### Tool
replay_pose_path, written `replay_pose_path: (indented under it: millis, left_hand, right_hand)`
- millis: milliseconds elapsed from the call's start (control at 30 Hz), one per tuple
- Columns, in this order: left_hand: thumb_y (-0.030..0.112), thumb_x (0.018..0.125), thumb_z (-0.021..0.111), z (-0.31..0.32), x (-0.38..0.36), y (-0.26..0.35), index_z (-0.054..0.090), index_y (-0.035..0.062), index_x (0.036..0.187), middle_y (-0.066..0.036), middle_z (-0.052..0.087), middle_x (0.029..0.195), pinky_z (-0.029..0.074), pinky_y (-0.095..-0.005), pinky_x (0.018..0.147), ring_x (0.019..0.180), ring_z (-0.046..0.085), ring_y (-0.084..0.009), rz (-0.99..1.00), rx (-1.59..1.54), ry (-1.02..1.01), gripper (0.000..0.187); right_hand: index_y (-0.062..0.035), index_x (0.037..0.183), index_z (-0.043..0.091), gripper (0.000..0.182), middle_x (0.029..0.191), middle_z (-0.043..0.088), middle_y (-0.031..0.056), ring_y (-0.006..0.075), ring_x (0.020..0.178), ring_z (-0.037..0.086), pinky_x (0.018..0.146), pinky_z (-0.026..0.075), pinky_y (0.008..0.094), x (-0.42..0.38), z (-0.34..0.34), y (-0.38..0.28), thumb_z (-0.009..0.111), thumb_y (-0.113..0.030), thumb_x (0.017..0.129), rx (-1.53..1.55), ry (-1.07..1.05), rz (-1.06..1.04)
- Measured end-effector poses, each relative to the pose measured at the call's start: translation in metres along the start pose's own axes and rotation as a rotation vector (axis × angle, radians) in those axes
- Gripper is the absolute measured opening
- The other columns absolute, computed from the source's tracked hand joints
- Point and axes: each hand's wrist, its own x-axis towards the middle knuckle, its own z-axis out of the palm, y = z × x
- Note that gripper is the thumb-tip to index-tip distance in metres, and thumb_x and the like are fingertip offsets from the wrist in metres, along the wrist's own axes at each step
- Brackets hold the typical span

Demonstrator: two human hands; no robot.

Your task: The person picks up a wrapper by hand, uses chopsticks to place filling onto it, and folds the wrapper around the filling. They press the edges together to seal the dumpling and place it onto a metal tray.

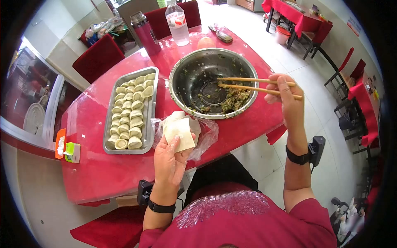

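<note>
My left hand (170, 159) holds a square dumpling wrapper (180, 134), with the thumb on its face. Behind that wrapper, more wrappers (195, 129) lie on a clear plastic bag (208, 138) at the table's near side. A pair of wooden chopsticks (260, 84) is gripped in my right hand (286, 96). Their tips reach into a large steel bowl (182, 106), above a clump of chopped green and brown filling (237, 100). Left of the bowl, a metal tray (154, 103) carries rows of folded dumplings (126, 111).
On the red table (89, 134) stand a dark red flask (145, 35) and a clear plastic bottle (178, 25) behind the tray and bowl. A dark phone-like object (222, 34) lies near the far edge. Tissue packets (71, 151) sit at the left edge.
</note>
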Motion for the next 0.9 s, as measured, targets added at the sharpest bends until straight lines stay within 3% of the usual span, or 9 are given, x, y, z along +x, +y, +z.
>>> replay_pose_path:
  millis: [233,500,667,900]
  left_hand:
    - [0.000,0.084,0.043,0.013,0.001,-0.005,0.039,-0.0039,0.117,-0.015,0.052,0.109,0.048,-0.0358,0.083,0.096,0.056,-0.0272,-0.102,0.057,0.018,0.034]
    - [0.000,0.084,0.043,0.015,0.008,-0.009,0.038,-0.0054,0.116,-0.015,0.052,0.110,0.046,-0.0356,0.085,0.101,0.053,-0.0242,-0.170,0.177,-0.049,0.033]
    - [0.000,0.085,0.042,0.014,0.017,-0.009,0.038,-0.0059,0.117,-0.014,0.051,0.111,0.045,-0.0341,0.085,0.102,0.053,-0.0217,-0.258,0.162,-0.092,0.033]
    - [0.000,0.082,0.044,0.013,0.027,-0.004,0.039,-0.0068,0.115,-0.017,0.052,0.109,0.048,-0.0367,0.081,0.098,0.055,-0.0243,-0.355,0.204,-0.065,0.034]
  right_hand:
    - [0.0006,0.082,0.059,0.026,0.058,0.054,0.0058,0.0085,0.040,0.048,0.036,0.037,0.0172,0.014,-0.032,-0.035,0.046,-0.021,0.088,-0.069,-0.042,-0.062]
    - [-0.0001,0.081,0.059,0.026,0.057,0.054,0.0040,0.0069,0.040,0.047,0.035,0.034,0.0152,0.038,-0.018,-0.040,0.046,-0.021,0.088,-0.208,-0.138,-0.060]
    - [-0.0006,0.079,0.058,0.025,0.057,0.054,0.0039,0.0062,0.040,0.047,0.035,0.035,0.0159,0.045,-0.004,-0.028,0.047,-0.021,0.088,-0.244,-0.195,0.057]
    - [-0.0016,0.076,0.058,0.029,0.055,0.053,0.0038,0.0066,0.038,0.046,0.034,0.034,0.0156,0.053,-0.011,-0.011,0.046,-0.024,0.089,-0.229,-0.137,0.025]
